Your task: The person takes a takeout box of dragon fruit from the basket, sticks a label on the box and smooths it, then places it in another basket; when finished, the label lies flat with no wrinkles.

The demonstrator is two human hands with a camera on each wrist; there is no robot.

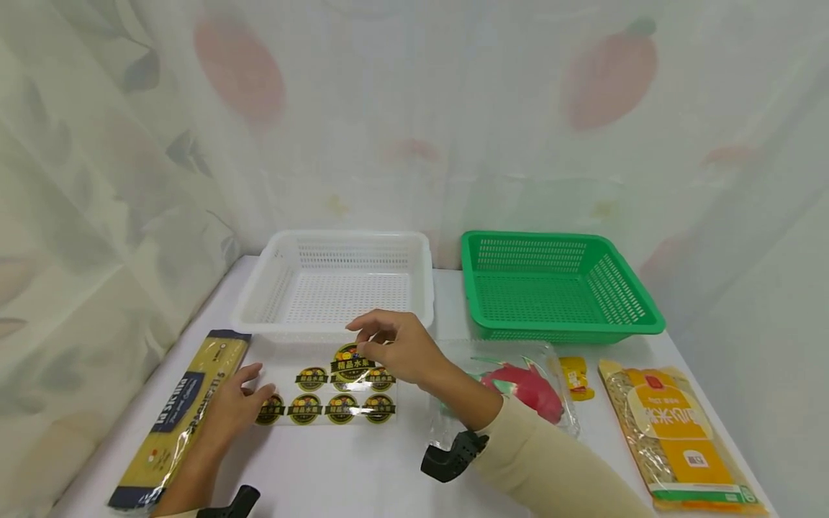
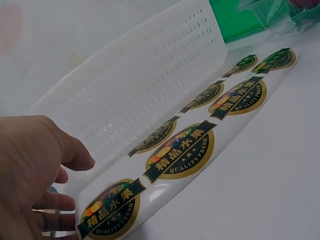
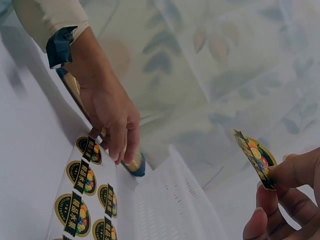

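My right hand (image 1: 403, 350) pinches a round fruit sticker (image 1: 350, 363), black and gold with a fruit picture, between thumb and finger. In the right wrist view this sticker (image 3: 256, 159) is lifted off the sheet and slightly bent. Below it lies a clear sticker sheet (image 2: 150, 192) with several matching labels in rows. My left hand (image 1: 238, 404) is at the sheet's left end, its fingers loosely spread and holding nothing. In the left wrist view its fingertips are beside the nearest label; whether they touch the sheet I cannot tell.
A white basket (image 1: 422, 288) stands behind the sheet, a green basket (image 1: 476, 309) to its right. A clear box (image 1: 440, 424) holds a dragon fruit (image 1: 527, 388). A small yellow packet (image 1: 575, 378) and a grain bag (image 1: 680, 439) lie right; a spaghetti pack (image 1: 175, 417) lies left.
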